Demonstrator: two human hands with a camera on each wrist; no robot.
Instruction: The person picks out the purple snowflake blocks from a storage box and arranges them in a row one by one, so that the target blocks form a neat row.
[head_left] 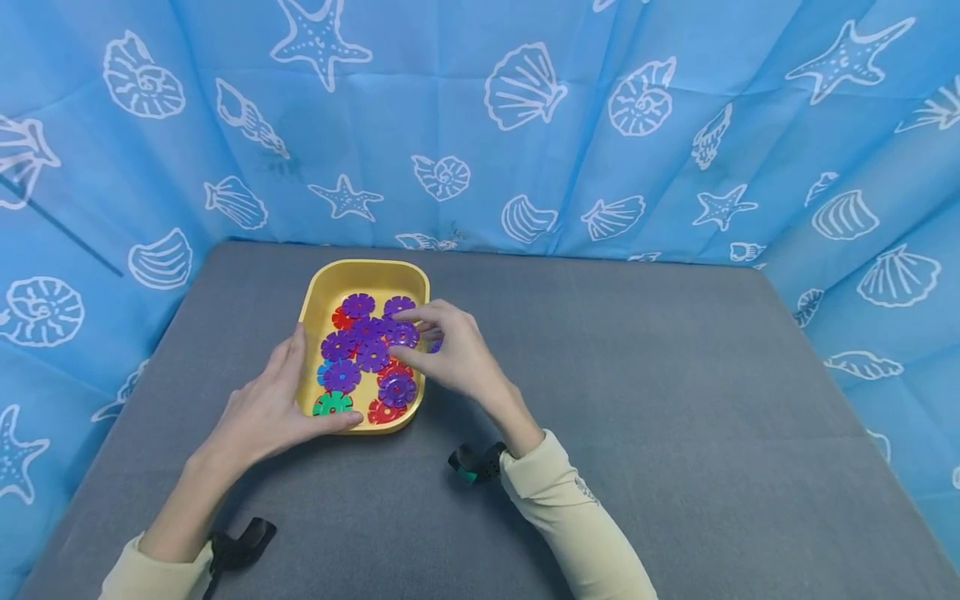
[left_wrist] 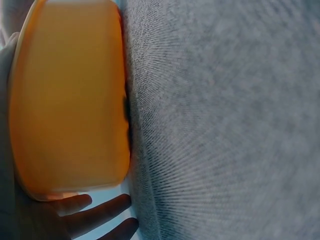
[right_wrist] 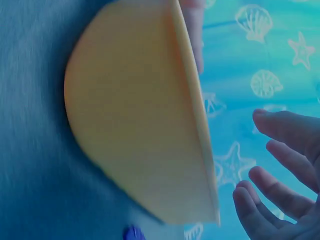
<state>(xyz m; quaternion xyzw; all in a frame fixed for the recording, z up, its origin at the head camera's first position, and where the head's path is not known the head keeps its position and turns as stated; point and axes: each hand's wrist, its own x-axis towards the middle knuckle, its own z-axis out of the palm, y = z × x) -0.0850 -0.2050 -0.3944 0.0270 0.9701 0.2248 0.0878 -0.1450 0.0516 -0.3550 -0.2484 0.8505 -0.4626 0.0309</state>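
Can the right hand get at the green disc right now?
Probably yes: the yellow tray is open above the green disc, though the left hand has its thumb close beside it.

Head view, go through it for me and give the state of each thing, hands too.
Yellow tray: upright, open-topped, partly filled
Purple discs: loose, overlapping in the tray
Green disc: lying in the tray's near left corner
Curtain: hanging, creased
Left hand: against the tray, thumb over the near rim
Right hand: fingers and thumb apart, nothing visibly held
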